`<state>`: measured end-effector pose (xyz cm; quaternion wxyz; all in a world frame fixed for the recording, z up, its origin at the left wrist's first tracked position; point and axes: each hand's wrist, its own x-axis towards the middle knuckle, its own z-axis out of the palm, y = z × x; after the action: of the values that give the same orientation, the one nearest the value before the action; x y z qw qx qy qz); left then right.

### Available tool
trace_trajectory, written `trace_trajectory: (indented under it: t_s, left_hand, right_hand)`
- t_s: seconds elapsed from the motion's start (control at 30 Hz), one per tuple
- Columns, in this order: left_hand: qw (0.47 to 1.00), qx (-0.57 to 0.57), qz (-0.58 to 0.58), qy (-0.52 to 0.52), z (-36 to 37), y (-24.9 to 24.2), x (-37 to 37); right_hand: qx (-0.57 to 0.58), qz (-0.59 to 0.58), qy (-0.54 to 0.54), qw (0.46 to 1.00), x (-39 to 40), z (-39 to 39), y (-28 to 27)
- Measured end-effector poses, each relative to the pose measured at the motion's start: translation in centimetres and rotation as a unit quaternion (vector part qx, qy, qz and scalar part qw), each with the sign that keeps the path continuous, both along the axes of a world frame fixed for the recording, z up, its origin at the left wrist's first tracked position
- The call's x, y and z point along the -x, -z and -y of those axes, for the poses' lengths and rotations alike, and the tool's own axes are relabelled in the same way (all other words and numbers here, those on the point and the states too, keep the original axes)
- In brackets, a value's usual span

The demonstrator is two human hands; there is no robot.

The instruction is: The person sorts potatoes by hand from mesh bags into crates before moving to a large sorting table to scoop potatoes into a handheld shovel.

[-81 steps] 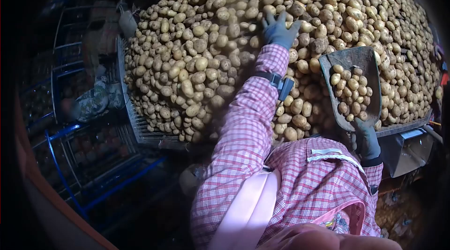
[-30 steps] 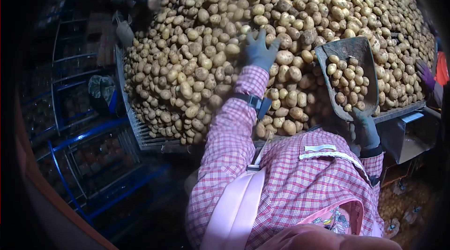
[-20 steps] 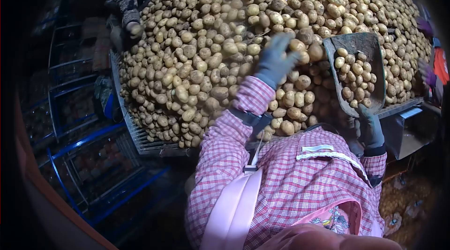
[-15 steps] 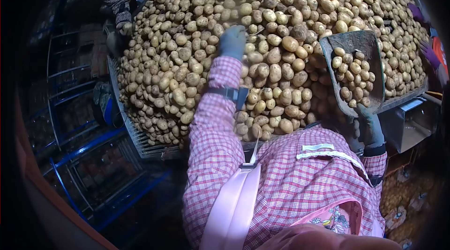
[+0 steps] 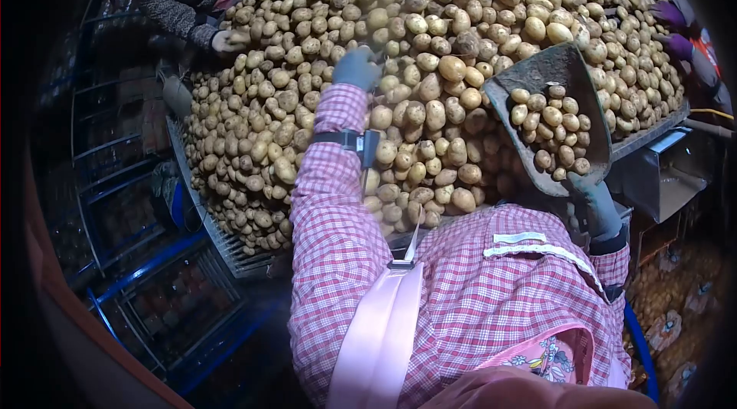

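Note:
My left hand [image 5: 357,69], in a grey-blue glove, is over the middle of a large heap of potatoes [image 5: 307,98]. Its fingers curl inward, and what they hold, if anything, is hidden. On the right, a worn metal scoop [image 5: 516,75] lies tilted against the heap with several small potatoes [image 5: 553,121] inside. My right hand [image 5: 595,206], gloved too, is closed at the near end of the scoop, where its handle is mostly covered by the fingers.
A slatted table edge [image 5: 219,244] borders the heap at left. One co-worker's hand [image 5: 230,41] touches potatoes at upper left; purple-gloved hands [image 5: 675,29] are at far right. A metal chute [image 5: 668,179] stands right of the scoop, blue-framed racks [image 5: 146,263] at left.
My left hand has moved left across the heap. The whole view has shifted a little, and the scoop appears further left with my right hand still on it. The co-worker's hand at upper left reaches further in.

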<state>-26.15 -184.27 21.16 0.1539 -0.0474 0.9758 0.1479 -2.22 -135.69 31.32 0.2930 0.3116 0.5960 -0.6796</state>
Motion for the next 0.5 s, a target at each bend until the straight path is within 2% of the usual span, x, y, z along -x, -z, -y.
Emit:
trace_trajectory:
  t_s: [0.07,0.1,0.13,0.2,0.27,0.33,0.37,0.4,0.43,0.5]
  left_hand:
    - [0.978,-0.194,-0.047,-0.056,4.4,2.4,0.3]
    - [0.929,-0.352,-0.052,-0.104,4.0,1.7,-0.3]
    - [0.851,-0.5,-0.057,-0.149,2.3,-1.1,-1.4]
    - [0.865,-0.494,0.01,-0.092,-2.6,-8.3,-4.3]
    - [0.844,-0.53,0.042,0.076,-6.2,-11.4,-6.9]
    - [0.835,-0.546,0.067,0.018,-6.1,-13.1,-8.0]
    - [0.865,-0.496,-0.014,0.074,-3.8,-13.5,-7.9]
    - [0.85,-0.524,-0.04,-0.017,-1.2,-11.5,-8.1]
    - [0.893,-0.434,-0.096,-0.069,0.7,-12.0,-9.1]
    - [0.932,-0.306,-0.153,-0.122,6.1,-8.8,-10.9]
  right_hand:
    - [0.023,-0.006,0.008,1.0,-0.6,0.6,0.1]
    - [0.031,-0.015,-0.002,0.999,-0.7,0.9,0.0]
    - [0.038,-0.024,-0.013,0.999,-0.8,1.4,-0.2]
    - [0.033,0.0,-0.035,0.999,-0.4,2.9,-1.9]
    - [0.032,0.001,-0.054,0.998,-0.3,3.7,-2.0]
    - [0.037,0.005,-0.068,0.997,-0.1,4.4,-1.8]
    - [0.037,0.011,-0.069,0.997,-0.1,4.7,-1.7]
    - [0.049,0.01,-0.072,0.996,-0.3,4.7,-1.3]
    - [0.061,0.008,-0.073,0.995,-0.6,4.5,-0.5]
    - [0.074,0.006,-0.076,0.994,-1.1,3.8,1.0]
